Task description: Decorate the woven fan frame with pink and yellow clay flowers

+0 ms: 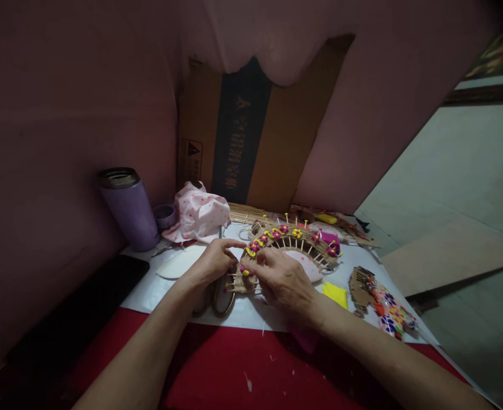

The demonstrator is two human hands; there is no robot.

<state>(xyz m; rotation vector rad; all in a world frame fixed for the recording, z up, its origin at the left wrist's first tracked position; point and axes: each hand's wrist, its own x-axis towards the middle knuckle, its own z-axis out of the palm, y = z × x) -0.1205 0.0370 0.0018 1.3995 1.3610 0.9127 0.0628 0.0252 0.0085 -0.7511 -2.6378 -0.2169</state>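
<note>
A curved twine-woven arch (272, 228) with thin sticks lies on the white sheet, trimmed with yellow and magenta clay flowers and yellow-tipped sticks. My left hand (217, 261) is at its left end, index finger stretched along the edge and thumb curled in, gripping it. From the right, my right hand (283, 279) reaches over the same end with fingers drawn together in a pinch close to a magenta-and-yellow flower (245, 271). Whatever is between those fingertips is too small to make out. Scissors (223, 304) lie below my left hand, their handles partly hidden.
A purple tumbler (130, 210), a tape roll (165, 216) and a crumpled dotted cloth (200, 210) stand at the left back. A cardboard box (294, 131) rises behind. To the right lie a yellow packet (335, 295) and cardboard with colourful wrapping (390, 310). A dark flat device (85, 302) lies left.
</note>
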